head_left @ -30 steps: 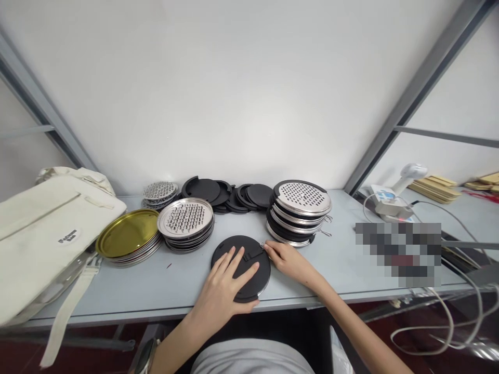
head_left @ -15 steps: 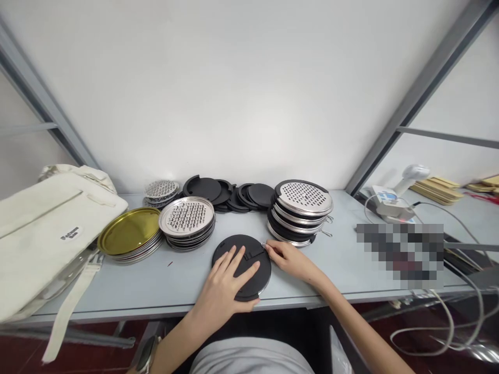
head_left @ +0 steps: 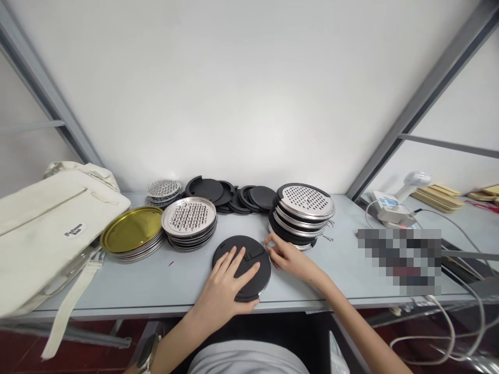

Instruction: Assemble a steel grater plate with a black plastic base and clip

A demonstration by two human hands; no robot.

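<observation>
Bag (head_left: 50, 228), off-white, is laid on the left end of the counter (head_left: 148, 285); its contents are hidden. Beside it, a shallow gold-coloured tray (head_left: 132, 228) is seated on stacked silver discs. Small perforated discs (head_left: 163, 188) are piled behind the stack of grater plates (head_left: 189, 216). Black round parts (head_left: 206, 189) are heaped along the wall, some overlapped. At the front, a black disc (head_left: 262, 272) is lain flat, covered partly by the left hand (head_left: 220, 288), its fingers spread. At the disc's right edge, the fingers of the right hand (head_left: 292, 259) are bent around small metal wire; whether it is pinched cannot be told. Farther right, black and silver assemblies (head_left: 306, 201) are stacked, followed by a white scanner (head_left: 416, 179) and wooden boards (head_left: 438, 197).
</observation>
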